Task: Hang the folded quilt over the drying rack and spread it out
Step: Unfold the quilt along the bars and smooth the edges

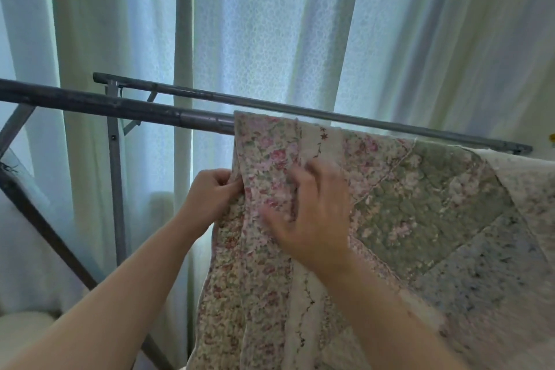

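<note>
A floral patchwork quilt [405,213] hangs over the near bar of a grey metal drying rack [120,108] and falls toward me, covering the bar's right half. My left hand [210,194] pinches the quilt's left edge a little below the bar. My right hand [312,213] lies on the quilt's front face just right of that edge, fingers spread and blurred. The rack's second, thinner bar [270,100] runs behind, bare on the left.
Pale sheer curtains [270,24] hang right behind the rack. The rack's slanted legs [45,225] and an upright post [115,183] stand at the left. A white cushioned shape [21,330] sits low at the left.
</note>
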